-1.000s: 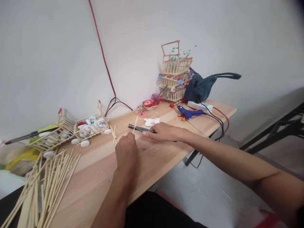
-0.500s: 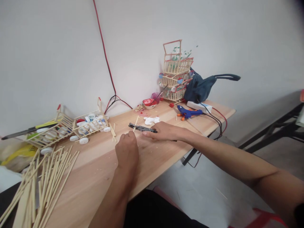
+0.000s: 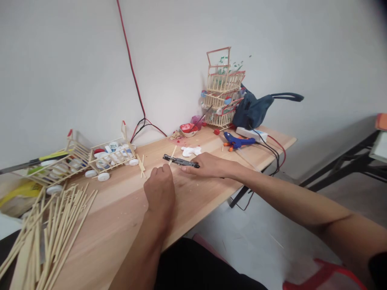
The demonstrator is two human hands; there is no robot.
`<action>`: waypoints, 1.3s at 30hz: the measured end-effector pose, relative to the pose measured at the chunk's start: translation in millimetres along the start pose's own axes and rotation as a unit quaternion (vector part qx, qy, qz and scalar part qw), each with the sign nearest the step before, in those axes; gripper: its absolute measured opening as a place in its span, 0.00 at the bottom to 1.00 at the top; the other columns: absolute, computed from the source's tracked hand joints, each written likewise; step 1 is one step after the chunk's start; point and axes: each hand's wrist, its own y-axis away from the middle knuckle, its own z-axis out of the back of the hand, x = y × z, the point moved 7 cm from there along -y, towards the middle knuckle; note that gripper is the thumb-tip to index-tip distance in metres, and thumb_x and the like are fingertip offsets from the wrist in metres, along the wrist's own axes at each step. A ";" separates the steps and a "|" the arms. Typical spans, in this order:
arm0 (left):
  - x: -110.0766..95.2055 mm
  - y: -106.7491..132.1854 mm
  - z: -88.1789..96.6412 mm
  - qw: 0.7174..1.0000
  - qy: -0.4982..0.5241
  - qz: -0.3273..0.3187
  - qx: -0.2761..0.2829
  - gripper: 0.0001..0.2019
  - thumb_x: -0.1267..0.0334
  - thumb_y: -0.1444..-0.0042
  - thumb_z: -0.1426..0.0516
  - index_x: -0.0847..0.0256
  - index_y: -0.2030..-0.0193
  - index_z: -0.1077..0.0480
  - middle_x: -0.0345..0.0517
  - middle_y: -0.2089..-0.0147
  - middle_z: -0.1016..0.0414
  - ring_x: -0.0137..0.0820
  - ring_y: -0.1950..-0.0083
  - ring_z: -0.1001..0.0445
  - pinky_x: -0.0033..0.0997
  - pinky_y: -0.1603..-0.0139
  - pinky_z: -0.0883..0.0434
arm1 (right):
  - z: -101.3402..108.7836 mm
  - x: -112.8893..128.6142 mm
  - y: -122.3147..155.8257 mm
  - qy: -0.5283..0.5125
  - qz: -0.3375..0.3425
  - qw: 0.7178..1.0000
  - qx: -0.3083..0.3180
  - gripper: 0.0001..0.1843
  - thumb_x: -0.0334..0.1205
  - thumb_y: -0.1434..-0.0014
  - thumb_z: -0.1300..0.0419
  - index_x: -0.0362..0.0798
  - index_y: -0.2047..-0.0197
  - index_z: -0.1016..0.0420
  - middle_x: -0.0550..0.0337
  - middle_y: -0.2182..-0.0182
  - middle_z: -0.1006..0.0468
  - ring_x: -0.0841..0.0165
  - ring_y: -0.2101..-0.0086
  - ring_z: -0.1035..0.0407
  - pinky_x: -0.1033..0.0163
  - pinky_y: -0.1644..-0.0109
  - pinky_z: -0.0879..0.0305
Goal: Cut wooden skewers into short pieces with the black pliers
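My left hand (image 3: 160, 185) is closed on a thin wooden stick (image 3: 173, 151), whose upper end sticks out past the fist. In my right hand (image 3: 208, 164) is a dark pair of pliers (image 3: 181, 161), gripped by the handles. The jaws of the pliers lie across the stick, just above my left knuckles; whether they bite into it I cannot tell. A few short cut sticks (image 3: 141, 165) lie on the table left of my left hand. Behind the pliers rests a white crumpled piece (image 3: 191, 151).
Loose long sticks (image 3: 63, 229) cover the table's left end. Small stick-built carts (image 3: 111, 155) with white wheels stand behind them. More carts (image 3: 225, 82) are stacked at the back, beside a dark bag (image 3: 252, 108). A blue glue gun (image 3: 238, 141) and a red paint bowl (image 3: 189, 129) sit nearby.
The whole view has shifted slightly, moving the scene a little left. Both hands keep the same hold on the stick and the pliers.
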 end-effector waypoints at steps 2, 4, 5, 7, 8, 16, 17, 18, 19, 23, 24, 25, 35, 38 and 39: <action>0.8 0.0 0.3 1.000 -0.001 0.004 -0.005 0.12 0.72 0.38 0.57 0.62 0.64 0.33 0.51 0.67 0.30 0.38 0.62 0.27 0.30 0.70 0.33 | -1.5 -0.1 -1.6 0.000 0.005 1.000 -0.001 0.36 0.69 0.42 0.55 0.42 0.71 0.28 0.54 0.76 0.29 0.70 0.77 0.40 0.65 0.73 0.51; 1.2 -0.1 0.8 1.000 0.000 0.004 -0.010 0.12 0.72 0.38 0.56 0.62 0.64 0.33 0.51 0.67 0.29 0.38 0.62 0.27 0.30 0.70 0.34 | -4.0 -1.1 -3.9 0.000 0.009 1.000 -0.005 0.35 0.68 0.42 0.55 0.42 0.70 0.28 0.53 0.75 0.28 0.70 0.76 0.39 0.65 0.73 0.50; 1.5 -0.1 1.0 1.000 0.000 0.004 -0.012 0.12 0.72 0.38 0.56 0.62 0.64 0.33 0.51 0.67 0.29 0.38 0.62 0.27 0.30 0.70 0.34 | -5.4 -2.0 -5.1 0.003 0.010 1.000 -0.008 0.35 0.67 0.41 0.55 0.42 0.70 0.27 0.53 0.75 0.28 0.70 0.76 0.39 0.65 0.73 0.49; 2.3 -0.1 1.6 1.000 0.001 0.006 -0.015 0.12 0.72 0.38 0.56 0.62 0.64 0.33 0.51 0.66 0.29 0.38 0.62 0.27 0.30 0.70 0.34 | -8.2 -3.8 -6.8 0.007 0.011 1.000 -0.014 0.34 0.66 0.40 0.56 0.42 0.70 0.27 0.53 0.75 0.27 0.70 0.77 0.39 0.65 0.73 0.49; 2.8 -0.2 1.8 1.000 0.001 0.007 -0.016 0.12 0.72 0.38 0.57 0.61 0.64 0.33 0.51 0.66 0.29 0.38 0.62 0.27 0.30 0.70 0.34 | -9.5 -4.4 -7.3 0.007 0.012 1.000 -0.017 0.34 0.65 0.39 0.56 0.42 0.70 0.27 0.53 0.75 0.27 0.70 0.77 0.39 0.65 0.73 0.49; 4.8 -1.6 7.1 1.000 0.009 0.014 -0.015 0.15 0.69 0.35 0.59 0.61 0.61 0.32 0.51 0.65 0.29 0.37 0.59 0.28 0.30 0.66 0.35 | -14.4 -4.0 -5.0 -0.021 0.049 0.997 -0.057 0.33 0.62 0.37 0.57 0.42 0.68 0.26 0.52 0.73 0.25 0.68 0.73 0.36 0.65 0.69 0.46; 4.7 -1.7 7.3 1.000 0.011 0.015 -0.012 0.15 0.69 0.35 0.59 0.60 0.61 0.32 0.51 0.65 0.29 0.37 0.59 0.28 0.31 0.66 0.35 | -14.9 -4.4 -4.8 -0.020 0.049 0.997 -0.063 0.32 0.62 0.37 0.57 0.42 0.68 0.26 0.52 0.74 0.25 0.68 0.74 0.36 0.65 0.70 0.47; 4.6 -1.8 7.5 1.000 0.012 0.015 -0.010 0.15 0.69 0.35 0.59 0.60 0.61 0.32 0.52 0.65 0.29 0.37 0.58 0.28 0.31 0.65 0.35 | -15.5 -4.8 -4.6 -0.019 0.049 0.996 -0.068 0.32 0.62 0.37 0.57 0.43 0.69 0.27 0.53 0.75 0.26 0.69 0.74 0.37 0.65 0.70 0.47; 4.5 -1.9 7.7 1.000 0.014 0.015 -0.009 0.15 0.69 0.35 0.59 0.60 0.61 0.32 0.52 0.65 0.29 0.38 0.58 0.28 0.31 0.64 0.34 | -16.0 -5.0 -4.5 -0.018 0.047 0.996 -0.071 0.32 0.62 0.37 0.57 0.43 0.69 0.27 0.54 0.76 0.27 0.69 0.75 0.38 0.65 0.71 0.48; 4.2 -2.1 7.2 1.000 0.019 0.014 -0.003 0.15 0.70 0.36 0.59 0.61 0.61 0.32 0.52 0.65 0.28 0.39 0.57 0.28 0.32 0.63 0.34 | -17.4 -4.3 -5.8 -0.010 0.035 0.997 -0.068 0.30 0.59 0.37 0.55 0.42 0.70 0.27 0.55 0.77 0.27 0.71 0.77 0.39 0.66 0.72 0.49; 4.5 -2.1 6.6 1.000 0.020 0.016 0.000 0.15 0.71 0.36 0.59 0.61 0.61 0.32 0.52 0.65 0.28 0.39 0.57 0.27 0.32 0.63 0.34 | -17.7 -4.3 -6.7 -0.007 0.031 0.997 -0.066 0.29 0.59 0.37 0.54 0.42 0.70 0.26 0.54 0.77 0.27 0.70 0.77 0.39 0.66 0.72 0.49; 4.9 -2.2 5.8 1.000 0.021 0.017 0.002 0.15 0.71 0.36 0.59 0.61 0.61 0.32 0.52 0.65 0.28 0.39 0.57 0.27 0.33 0.63 0.34 | -18.0 -4.4 -7.8 -0.005 0.028 0.998 -0.064 0.29 0.59 0.37 0.54 0.42 0.70 0.26 0.54 0.77 0.27 0.70 0.77 0.39 0.66 0.72 0.49; 7.4 -3.7 -2.8 0.999 0.022 0.032 0.037 0.15 0.72 0.37 0.59 0.63 0.58 0.33 0.54 0.64 0.27 0.39 0.57 0.25 0.33 0.63 0.32 | -23.2 -6.4 -15.1 -0.001 0.019 0.999 -0.047 0.32 0.61 0.38 0.53 0.41 0.71 0.25 0.52 0.77 0.26 0.70 0.78 0.36 0.66 0.74 0.48; 7.3 -3.8 -2.2 0.998 0.028 0.028 0.050 0.14 0.71 0.37 0.59 0.64 0.58 0.32 0.55 0.64 0.26 0.40 0.58 0.25 0.33 0.63 0.31 | -23.6 -7.4 -14.6 0.003 0.009 0.999 -0.047 0.34 0.64 0.39 0.54 0.41 0.72 0.26 0.52 0.77 0.26 0.70 0.78 0.36 0.66 0.75 0.48; 7.0 -3.7 -1.7 0.998 0.031 0.025 0.054 0.14 0.71 0.37 0.59 0.64 0.57 0.32 0.55 0.64 0.26 0.40 0.58 0.25 0.33 0.63 0.31 | -24.0 -7.8 -14.6 0.004 0.007 0.999 -0.047 0.34 0.65 0.40 0.54 0.41 0.72 0.26 0.52 0.77 0.26 0.70 0.78 0.37 0.66 0.75 0.49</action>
